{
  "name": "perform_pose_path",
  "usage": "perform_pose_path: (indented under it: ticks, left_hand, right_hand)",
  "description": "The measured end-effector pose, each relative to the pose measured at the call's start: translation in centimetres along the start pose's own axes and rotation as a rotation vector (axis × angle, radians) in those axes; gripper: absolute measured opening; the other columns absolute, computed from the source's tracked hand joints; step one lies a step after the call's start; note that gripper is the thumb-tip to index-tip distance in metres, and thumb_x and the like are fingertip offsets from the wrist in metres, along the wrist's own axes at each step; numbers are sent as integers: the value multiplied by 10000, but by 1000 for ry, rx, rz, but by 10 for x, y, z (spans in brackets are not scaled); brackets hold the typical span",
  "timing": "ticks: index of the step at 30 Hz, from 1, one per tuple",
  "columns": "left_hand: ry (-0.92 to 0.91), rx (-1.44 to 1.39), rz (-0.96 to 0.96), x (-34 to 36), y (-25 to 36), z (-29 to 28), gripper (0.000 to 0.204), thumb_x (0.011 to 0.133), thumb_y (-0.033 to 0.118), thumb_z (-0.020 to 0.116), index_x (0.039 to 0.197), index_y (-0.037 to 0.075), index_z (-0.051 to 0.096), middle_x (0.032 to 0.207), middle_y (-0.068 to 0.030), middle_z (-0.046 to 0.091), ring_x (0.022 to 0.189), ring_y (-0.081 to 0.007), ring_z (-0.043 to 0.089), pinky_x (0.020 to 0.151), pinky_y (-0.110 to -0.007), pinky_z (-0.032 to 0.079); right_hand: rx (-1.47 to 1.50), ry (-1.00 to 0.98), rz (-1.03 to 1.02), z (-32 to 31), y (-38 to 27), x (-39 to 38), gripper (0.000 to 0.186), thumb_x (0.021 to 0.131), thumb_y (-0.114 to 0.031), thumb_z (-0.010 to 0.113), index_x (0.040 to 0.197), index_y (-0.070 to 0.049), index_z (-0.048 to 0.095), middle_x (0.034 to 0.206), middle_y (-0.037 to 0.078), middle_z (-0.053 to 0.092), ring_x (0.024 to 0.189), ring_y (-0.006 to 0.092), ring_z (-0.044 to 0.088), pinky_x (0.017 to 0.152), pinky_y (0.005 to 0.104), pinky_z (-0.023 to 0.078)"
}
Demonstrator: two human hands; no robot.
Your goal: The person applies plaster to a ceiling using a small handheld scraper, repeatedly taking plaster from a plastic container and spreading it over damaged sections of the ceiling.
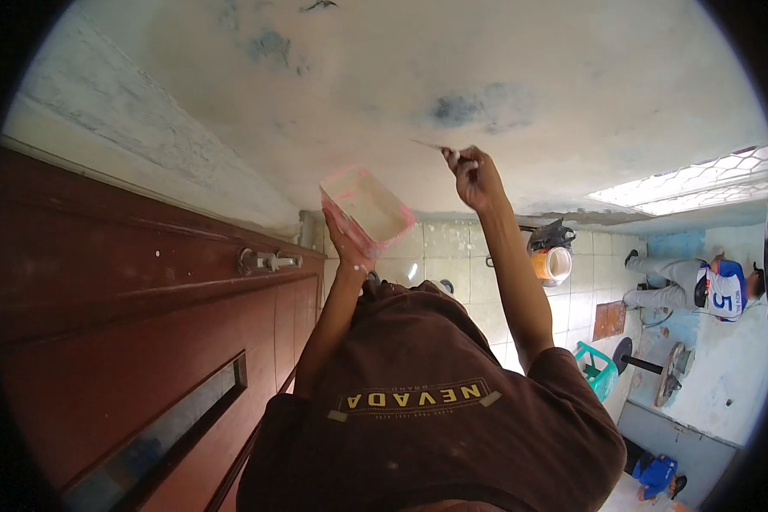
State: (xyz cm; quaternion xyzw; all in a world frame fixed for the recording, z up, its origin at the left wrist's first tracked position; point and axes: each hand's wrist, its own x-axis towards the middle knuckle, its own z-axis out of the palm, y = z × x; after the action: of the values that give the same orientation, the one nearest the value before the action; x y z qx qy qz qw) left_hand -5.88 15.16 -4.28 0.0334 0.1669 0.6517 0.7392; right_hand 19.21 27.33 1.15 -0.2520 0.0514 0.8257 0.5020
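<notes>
My left hand [345,245] is closed round the side of a pink, rectangular plastic tub [391,224], tilted with its mouth toward the wall. Pale paste coats the inside of the tub. Up and to its right, my right hand [476,177] grips a putty knife [428,143] whose thin blade shows nearly edge-on. The blade is close to the whitish plastered wall [350,102]; whether it touches cannot be told. White smears mark the fingers of my right hand. Dark bluish patches [456,109] show on the wall near the blade.
A brown door [145,299] with a metal handle [269,261] stands at my left. On the tiled floor to the right are a bucket [551,266], a black bag [555,234] and a green stool [597,371]. Two other people [725,288] [654,474] are farther right, near a grilled window [691,183].
</notes>
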Motion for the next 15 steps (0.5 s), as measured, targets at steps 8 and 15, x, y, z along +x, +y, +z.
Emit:
perform_pose_path:
  ticks: [8, 15]
  left_hand:
    - [24, 4, 39, 4, -2, -33, 730, 951, 699, 376, 1483, 200, 362, 1423, -63, 481, 1323, -311, 479, 1078, -557, 431]
    - [-64, -28, -48, 4, 0, -24, 757, 930, 724, 384, 1459, 183, 385, 1404, -97, 492, 1267, -331, 525, 1045, -570, 454]
  right_hand:
    - [121, -528, -99, 45, -57, -62, 315, 899, 32, 460, 1175, 177, 418, 883, 154, 562, 706, 131, 596, 487, 130, 517]
    - [-80, 58, -143, -22, 24, 16, 278, 894, 26, 498, 1135, 163, 486, 893, 148, 597, 659, 107, 559, 486, 141, 484]
